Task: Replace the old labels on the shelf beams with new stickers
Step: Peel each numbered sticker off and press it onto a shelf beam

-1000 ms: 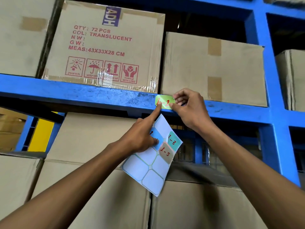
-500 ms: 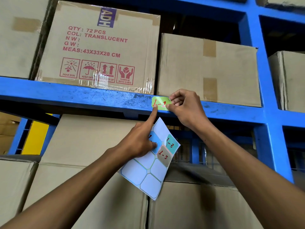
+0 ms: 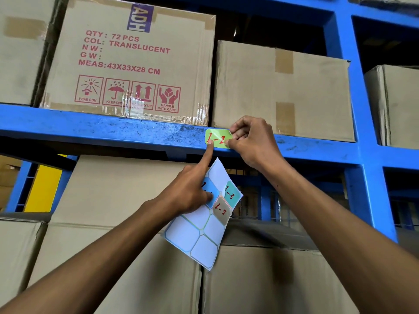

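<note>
Up on the blue beam (image 3: 113, 132), one green sticker (image 3: 218, 138) marked 1-2 lay under the left hand's (image 3: 188, 191) forefinger while the right hand (image 3: 251, 141) pinched its right edge. Meanwhile the left hand's other fingers clasped one sticker sheet (image 3: 204, 223) bearing three written labels.

A warehouse storeroom is shown: heavy blue steel racking (image 3: 113, 132) is stacked with taped cardboard cartons (image 3: 281, 91), one printed carton (image 3: 127, 60) being marked with quantity, measurements and handling symbols.

Scuffed painted-metal beam (image 3: 113, 130); glossy paper sticker (image 3: 217, 138).
</note>
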Demonstrator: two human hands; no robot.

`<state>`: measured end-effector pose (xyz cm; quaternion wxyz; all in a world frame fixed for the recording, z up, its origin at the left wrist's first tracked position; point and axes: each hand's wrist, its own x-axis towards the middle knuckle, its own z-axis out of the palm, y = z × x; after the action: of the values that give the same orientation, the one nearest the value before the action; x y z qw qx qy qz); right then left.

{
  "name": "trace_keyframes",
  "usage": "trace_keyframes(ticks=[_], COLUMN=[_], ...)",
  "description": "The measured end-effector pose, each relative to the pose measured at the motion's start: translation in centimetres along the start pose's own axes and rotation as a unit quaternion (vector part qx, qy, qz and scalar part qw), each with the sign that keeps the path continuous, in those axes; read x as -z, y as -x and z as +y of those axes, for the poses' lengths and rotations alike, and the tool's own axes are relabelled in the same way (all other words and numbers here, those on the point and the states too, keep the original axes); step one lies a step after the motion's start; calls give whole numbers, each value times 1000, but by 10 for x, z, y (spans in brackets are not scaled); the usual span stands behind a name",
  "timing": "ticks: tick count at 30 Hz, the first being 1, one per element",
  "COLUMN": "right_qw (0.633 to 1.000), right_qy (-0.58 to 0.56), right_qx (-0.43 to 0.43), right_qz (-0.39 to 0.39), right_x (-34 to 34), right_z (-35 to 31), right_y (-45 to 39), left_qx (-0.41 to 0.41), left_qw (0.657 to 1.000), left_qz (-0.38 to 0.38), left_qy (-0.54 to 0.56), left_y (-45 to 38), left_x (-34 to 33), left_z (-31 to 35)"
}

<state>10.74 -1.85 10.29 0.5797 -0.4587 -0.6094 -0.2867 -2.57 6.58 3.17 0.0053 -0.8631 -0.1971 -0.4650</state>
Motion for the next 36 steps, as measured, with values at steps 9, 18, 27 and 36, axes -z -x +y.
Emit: trace_keyframes(ticks=[9, 18, 27, 36], right_qw=[999, 908, 952, 922], right_qy=[24, 377, 293, 366], right_qx=[-1, 183, 77, 123], right_qz=[45, -27, 46, -18], right_x=[11, -10, -11, -12], right_z=[13, 17, 32, 32], right_y=[1, 28, 31, 44], left_qx=[7, 0, 1, 12], left_qw=[1000, 999, 999, 999], left_qz=[-7, 18, 7, 0], left_qy=[0, -26, -40, -31], left_y=[4, 7, 7, 10], left_x=[4, 7, 9, 13], left_z=[-4, -6, -7, -2])
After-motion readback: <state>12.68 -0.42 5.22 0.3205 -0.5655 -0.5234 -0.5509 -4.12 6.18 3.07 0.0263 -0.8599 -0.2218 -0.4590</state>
